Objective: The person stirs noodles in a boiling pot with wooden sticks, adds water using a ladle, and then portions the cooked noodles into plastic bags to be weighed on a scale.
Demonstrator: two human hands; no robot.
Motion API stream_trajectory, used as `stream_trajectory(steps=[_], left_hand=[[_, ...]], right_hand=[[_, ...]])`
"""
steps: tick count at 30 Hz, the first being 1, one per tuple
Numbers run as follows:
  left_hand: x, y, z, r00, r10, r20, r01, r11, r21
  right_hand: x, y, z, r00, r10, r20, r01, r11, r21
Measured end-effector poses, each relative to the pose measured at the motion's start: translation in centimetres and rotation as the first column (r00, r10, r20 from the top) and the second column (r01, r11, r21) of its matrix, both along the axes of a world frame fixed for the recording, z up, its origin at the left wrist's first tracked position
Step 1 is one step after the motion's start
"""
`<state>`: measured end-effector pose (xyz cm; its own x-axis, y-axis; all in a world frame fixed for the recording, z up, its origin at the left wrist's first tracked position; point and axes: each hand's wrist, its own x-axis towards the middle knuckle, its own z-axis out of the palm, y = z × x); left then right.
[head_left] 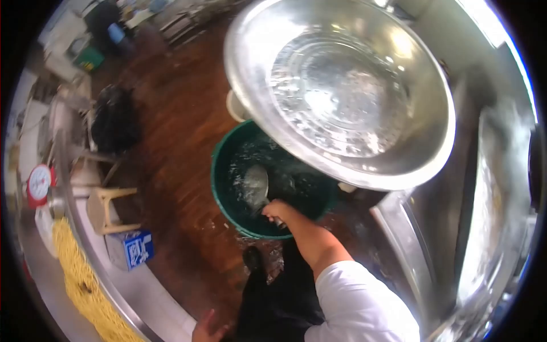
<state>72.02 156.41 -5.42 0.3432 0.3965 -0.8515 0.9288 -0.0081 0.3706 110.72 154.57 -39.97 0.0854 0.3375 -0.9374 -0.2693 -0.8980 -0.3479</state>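
My right hand is wrapped round the handle of a large round metal ladle. The ladle's bowl is inside a green tub that stands on the floor and holds water. Low in the view, near the bottom edge, my left hand has its fingers apart and touches nothing that shows. A wide, shiny metal basin is above and partly in front of the tub, hiding its far right side. Wet marks show inside the basin.
On the left counter lies a long pile of yellow noodles, with a red dial scale farther up. A wooden stool, a blue box and a black bag are along that side. A metal trough runs along the right.
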Motion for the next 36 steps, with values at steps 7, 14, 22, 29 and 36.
stream_trajectory(steps=[7,14,22,29,36], left_hand=[[1.3,5.9,-1.5,0.859,-0.487,0.157,0.432,0.855,0.287],[11.2,5.8,0.9,0.675,-0.598,0.432,0.469,0.8,0.375],[21.2,-2.9,1.3,0.516,-0.698,0.496,0.579,0.711,0.399],[28.8,-12.8,0.8,0.577,-0.61,0.544,0.574,0.776,0.262],[36.0,-14.2,0.0,0.516,-0.564,0.645,0.473,0.815,0.335]], right_hand=[[-5.3,-13.1,14.0,0.943,-0.23,-0.239,0.303,0.889,0.343],[-5.0,-23.2,41.9,0.964,-0.143,-0.223,0.24,0.826,0.51],[5.1,-36.3,56.3,0.766,-0.572,-0.294,0.607,0.492,0.624],[29.9,-48.7,60.1,0.383,-0.721,0.577,0.374,0.692,0.617],[48.7,-56.4,60.0,0.105,-0.093,0.99,0.407,0.912,0.043]])
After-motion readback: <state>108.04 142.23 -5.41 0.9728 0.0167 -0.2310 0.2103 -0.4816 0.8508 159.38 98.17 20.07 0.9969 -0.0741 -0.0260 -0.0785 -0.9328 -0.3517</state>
